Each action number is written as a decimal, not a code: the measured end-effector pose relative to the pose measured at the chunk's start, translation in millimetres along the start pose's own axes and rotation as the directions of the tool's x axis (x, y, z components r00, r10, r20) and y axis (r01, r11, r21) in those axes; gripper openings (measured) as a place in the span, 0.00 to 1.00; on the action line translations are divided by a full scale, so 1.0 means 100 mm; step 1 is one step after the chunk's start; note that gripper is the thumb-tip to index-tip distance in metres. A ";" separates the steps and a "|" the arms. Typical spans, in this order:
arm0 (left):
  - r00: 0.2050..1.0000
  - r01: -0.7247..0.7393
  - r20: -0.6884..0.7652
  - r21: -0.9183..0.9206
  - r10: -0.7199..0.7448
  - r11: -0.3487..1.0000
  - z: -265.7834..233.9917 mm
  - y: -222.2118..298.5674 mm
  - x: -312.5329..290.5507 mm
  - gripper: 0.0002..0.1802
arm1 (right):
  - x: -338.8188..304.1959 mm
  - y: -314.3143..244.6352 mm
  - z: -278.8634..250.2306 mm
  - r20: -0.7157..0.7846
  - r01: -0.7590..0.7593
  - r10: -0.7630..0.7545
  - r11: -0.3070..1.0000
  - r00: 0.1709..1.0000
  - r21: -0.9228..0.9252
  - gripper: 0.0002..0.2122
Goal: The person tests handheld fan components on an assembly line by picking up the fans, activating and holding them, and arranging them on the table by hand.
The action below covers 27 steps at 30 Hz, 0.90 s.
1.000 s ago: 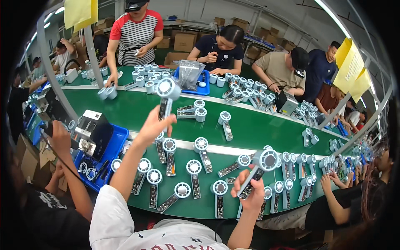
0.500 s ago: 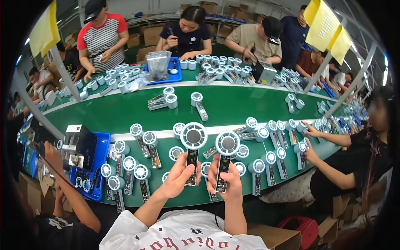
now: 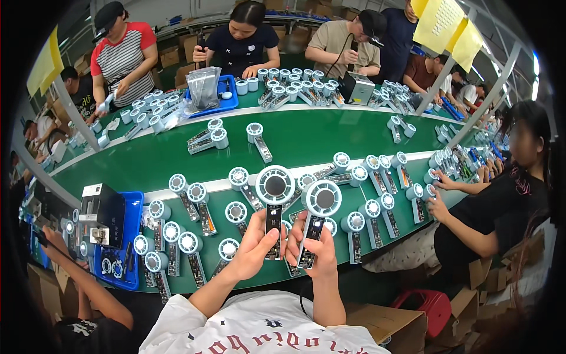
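Two held on my feed: left hand (image 3: 257, 251) grips the left fan unit (image 3: 275, 185) by its handle, thumb across the circuit board. Long axis nearly straight away from the wearer, round pale-blue head at the far end, face to my camera. Right hand (image 3: 320, 252) pinches the right fan unit (image 3: 323, 198) by its handle too; axis leans, head out to the right. Heads are apart, side by side; can't tell if the two hands touch.

Both units sit over the near side of the green bench (image 3: 330, 140), and from my view they and the hands block some of the loose units (image 3: 354, 221) lying there, many with handles toward the wearer. Off left, a blue tray (image 3: 135, 230), a black-and-silver machine (image 3: 106, 215) overlapping it in view. Off right, a co-worker's hands (image 3: 437, 207) among more units.

Past the white rail (image 3: 219, 184), middle strip: paired units (image 3: 219, 138) with handles leftward, one single unit (image 3: 256, 131), handle slanting near and right. Far side: second blue tray (image 3: 232, 101) with grey bag (image 3: 203, 88), clustered units (image 3: 306, 88), people working.
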State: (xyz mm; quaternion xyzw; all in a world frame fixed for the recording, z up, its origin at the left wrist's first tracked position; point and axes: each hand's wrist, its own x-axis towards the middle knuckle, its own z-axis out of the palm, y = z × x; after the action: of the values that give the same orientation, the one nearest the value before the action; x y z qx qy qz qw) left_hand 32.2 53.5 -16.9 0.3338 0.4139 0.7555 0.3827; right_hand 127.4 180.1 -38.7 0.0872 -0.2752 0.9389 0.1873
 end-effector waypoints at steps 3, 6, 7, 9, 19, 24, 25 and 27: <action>1.000 0.005 0.001 -0.001 -0.005 1.000 -0.03 -0.02 0.01 0.25 | 0.01 -0.01 0.02 -0.007 -0.003 0.003 0.999 1.000 -0.041 0.23; 1.000 0.012 0.003 -0.003 -0.012 1.000 -0.04 -0.03 0.02 0.24 | 0.02 -0.02 0.03 -0.017 -0.006 0.005 0.997 1.000 -0.081 0.23; 1.000 0.013 0.002 -0.003 -0.013 1.000 -0.03 -0.02 0.03 0.24 | 0.02 -0.03 0.03 -0.018 -0.008 0.007 0.998 1.000 -0.069 0.23; 1.000 0.014 0.000 -0.003 -0.014 1.000 -0.01 0.01 0.04 0.24 | 0.03 -0.04 0.03 -0.020 -0.011 0.010 0.999 1.000 -0.046 0.23; 1.000 0.025 -0.010 0.018 -0.025 1.000 0.00 0.03 0.02 0.22 | 0.01 -0.03 0.06 -0.016 -0.016 0.014 0.996 1.000 -0.085 0.23; 0.999 0.011 -0.047 0.012 -0.011 1.000 -0.01 -0.01 0.03 0.20 | 0.02 -0.01 0.05 -0.039 -0.002 -0.001 0.996 0.999 -0.090 0.23; 0.998 0.007 -0.056 0.007 -0.006 1.000 -0.01 -0.01 0.03 0.20 | 0.02 -0.01 0.05 -0.047 0.004 -0.008 0.996 0.999 -0.090 0.23; 0.998 0.007 -0.056 0.005 -0.007 1.000 -0.01 -0.01 0.04 0.19 | 0.03 -0.01 0.07 -0.056 0.009 -0.014 0.996 0.998 -0.085 0.23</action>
State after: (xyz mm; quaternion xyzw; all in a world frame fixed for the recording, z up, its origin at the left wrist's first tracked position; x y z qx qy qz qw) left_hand 29.4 56.8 -17.6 0.3121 0.4275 0.7621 0.3728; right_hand 125.6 177.5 -32.0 0.0543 -0.3087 0.9275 0.2039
